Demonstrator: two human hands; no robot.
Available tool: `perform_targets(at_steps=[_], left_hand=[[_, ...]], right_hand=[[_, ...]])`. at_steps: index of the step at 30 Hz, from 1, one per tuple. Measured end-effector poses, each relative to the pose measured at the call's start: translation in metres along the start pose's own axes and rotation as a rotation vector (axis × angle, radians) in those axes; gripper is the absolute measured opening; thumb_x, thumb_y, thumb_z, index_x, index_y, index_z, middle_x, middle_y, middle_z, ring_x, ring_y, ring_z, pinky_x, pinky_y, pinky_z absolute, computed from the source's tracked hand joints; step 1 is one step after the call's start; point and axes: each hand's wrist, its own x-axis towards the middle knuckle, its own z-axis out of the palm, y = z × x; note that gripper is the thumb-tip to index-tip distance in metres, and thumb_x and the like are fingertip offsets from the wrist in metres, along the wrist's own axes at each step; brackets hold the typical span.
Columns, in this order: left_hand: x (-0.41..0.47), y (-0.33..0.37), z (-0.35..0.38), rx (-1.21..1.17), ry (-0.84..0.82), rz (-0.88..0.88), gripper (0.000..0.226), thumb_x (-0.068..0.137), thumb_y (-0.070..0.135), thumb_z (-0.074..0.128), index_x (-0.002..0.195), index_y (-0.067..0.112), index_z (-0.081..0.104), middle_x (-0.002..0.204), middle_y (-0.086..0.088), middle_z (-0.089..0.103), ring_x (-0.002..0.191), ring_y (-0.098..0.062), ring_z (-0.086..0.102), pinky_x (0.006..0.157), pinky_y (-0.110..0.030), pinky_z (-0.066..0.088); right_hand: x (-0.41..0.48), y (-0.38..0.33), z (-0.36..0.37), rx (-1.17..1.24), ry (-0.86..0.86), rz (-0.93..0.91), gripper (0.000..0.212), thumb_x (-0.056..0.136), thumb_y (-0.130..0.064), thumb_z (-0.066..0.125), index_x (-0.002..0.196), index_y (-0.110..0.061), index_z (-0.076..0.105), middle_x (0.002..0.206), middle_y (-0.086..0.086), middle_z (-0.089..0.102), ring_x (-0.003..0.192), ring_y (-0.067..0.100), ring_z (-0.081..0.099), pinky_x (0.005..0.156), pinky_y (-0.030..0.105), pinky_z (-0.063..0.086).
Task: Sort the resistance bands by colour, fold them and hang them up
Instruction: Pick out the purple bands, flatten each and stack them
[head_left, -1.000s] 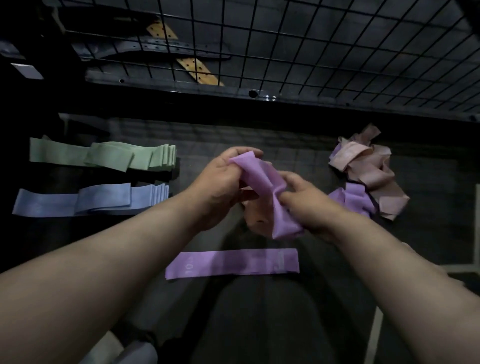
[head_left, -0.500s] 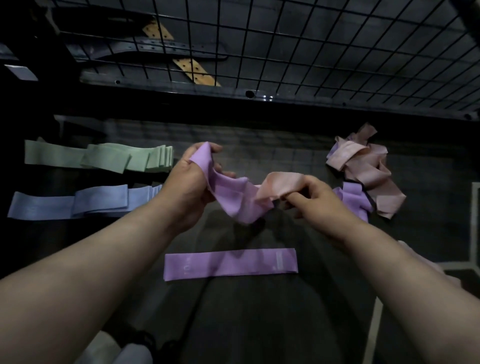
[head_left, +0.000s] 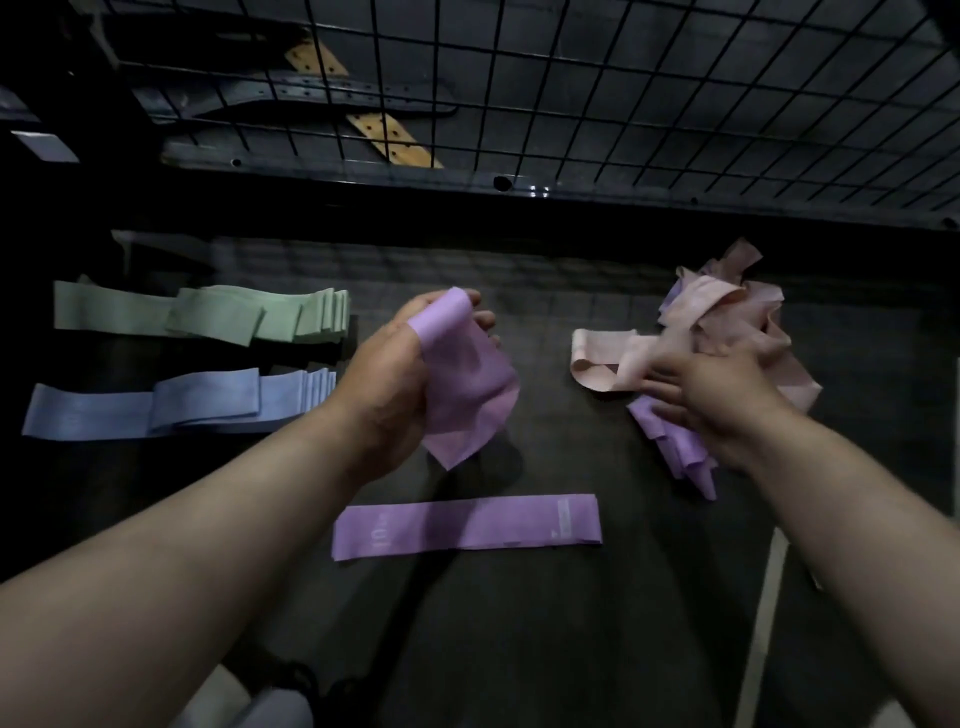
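My left hand (head_left: 400, 374) grips a crumpled purple band (head_left: 467, 384) by its top edge, and the band hangs down over the dark mat (head_left: 519, 623). My right hand (head_left: 711, 400), blurred, lies on the mixed pile at the right and holds a pink band (head_left: 602, 364) that trails to the left. Under that hand are loose pink bands (head_left: 727, 312) and purple bands (head_left: 675, 447). One purple band (head_left: 467, 525) lies flat in front of me. Folded green bands (head_left: 208, 314) and folded blue bands (head_left: 171, 400) are stacked at the left.
A black wire grid panel (head_left: 571, 78) stands behind the mat, with dark straps and a wooden strip (head_left: 395, 137) behind it. A pale line (head_left: 763, 623) runs along the floor at the right.
The pink and purple bands have been pulled apart. My right hand carried the pink band right onto the pile, while my left hand kept the purple band near the middle.
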Motion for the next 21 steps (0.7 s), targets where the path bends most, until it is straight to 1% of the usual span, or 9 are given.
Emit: perform_targets(at_steps=[2,4,6,9,12,14,16,18,21], left_hand=[[-0.001,-0.001,-0.004,-0.098,-0.045,-0.052,0.031,0.089,0.030,0.060,0.116,0.014,0.064,0.118,-0.013,0.067,0.097,-0.024,0.072,0.072,-0.041,0.061],[-0.005,-0.005,0.004,-0.122,-0.076,-0.093,0.030,0.096,0.016,0.045,0.115,0.004,0.064,0.120,-0.019,0.066,0.103,-0.030,0.070,0.086,-0.045,0.058],[-0.018,-0.008,0.005,-0.193,-0.209,-0.068,0.035,0.098,0.011,0.034,0.109,0.001,0.066,0.117,-0.021,0.067,0.109,-0.034,0.066,0.096,-0.046,0.053],[-0.025,0.004,0.002,-0.246,-0.331,-0.037,0.037,0.095,0.005,0.033,0.098,0.002,0.069,0.115,-0.022,0.067,0.112,-0.040,0.063,0.092,-0.048,0.055],[-0.030,0.015,-0.009,-0.307,-0.270,-0.003,0.033,0.092,0.013,0.037,0.102,-0.003,0.065,0.116,-0.027,0.062,0.113,-0.042,0.060,0.101,-0.053,0.048],[-0.031,0.015,-0.019,-0.294,-0.215,0.026,0.035,0.093,0.013,0.040,0.117,-0.005,0.059,0.122,-0.027,0.061,0.117,-0.042,0.059,0.099,-0.054,0.050],[-0.031,0.015,-0.022,-0.325,-0.271,0.051,0.036,0.088,0.011,0.037,0.103,-0.002,0.067,0.116,-0.024,0.064,0.113,-0.037,0.063,0.095,-0.050,0.053],[-0.030,0.012,-0.023,-0.347,-0.302,0.052,0.034,0.086,0.010,0.038,0.090,0.000,0.071,0.111,-0.021,0.066,0.114,-0.034,0.063,0.100,-0.047,0.051],[-0.027,0.002,-0.031,-0.053,-0.173,0.108,0.028,0.077,0.012,0.058,0.099,0.004,0.073,0.113,-0.018,0.069,0.109,-0.028,0.064,0.098,-0.035,0.052]], right_hand=[[-0.024,-0.003,0.017,-0.142,-0.151,-0.164,0.057,0.087,-0.019,0.071,0.138,-0.019,0.046,0.121,0.005,0.063,0.108,0.018,0.066,0.087,0.034,0.055],[-0.054,-0.008,0.036,-0.284,-0.461,-0.279,0.057,0.081,-0.030,0.078,0.133,-0.031,0.054,0.126,-0.010,0.061,0.120,0.004,0.056,0.101,0.027,0.047],[-0.070,-0.007,0.053,-0.411,-0.623,-0.371,0.053,0.076,-0.033,0.082,0.123,-0.036,0.059,0.120,-0.021,0.063,0.116,-0.009,0.055,0.099,0.019,0.046],[-0.065,0.002,0.069,-0.457,-0.420,-0.466,0.022,0.082,-0.023,0.076,0.101,-0.024,0.066,0.093,-0.008,0.070,0.093,0.003,0.065,0.084,0.032,0.055],[-0.053,0.013,0.069,-0.591,-0.349,-0.529,0.018,0.082,-0.032,0.075,0.091,-0.021,0.063,0.083,-0.002,0.067,0.079,0.013,0.065,0.072,0.041,0.055],[-0.044,0.023,0.064,-0.572,-0.323,-0.459,0.017,0.086,-0.027,0.072,0.094,-0.022,0.059,0.086,-0.001,0.067,0.080,0.015,0.065,0.071,0.038,0.056],[-0.037,0.033,0.059,-0.505,-0.325,-0.375,0.017,0.089,-0.020,0.069,0.103,-0.023,0.059,0.094,0.000,0.068,0.085,0.016,0.067,0.074,0.033,0.057],[-0.032,0.041,0.056,-0.535,-0.284,-0.305,0.017,0.090,-0.020,0.068,0.107,-0.023,0.063,0.096,-0.002,0.069,0.087,0.015,0.067,0.075,0.030,0.057],[-0.029,0.046,0.049,-0.388,-0.188,-0.084,0.009,0.096,-0.014,0.058,0.099,-0.019,0.064,0.091,0.002,0.068,0.083,0.022,0.068,0.063,0.032,0.059]])
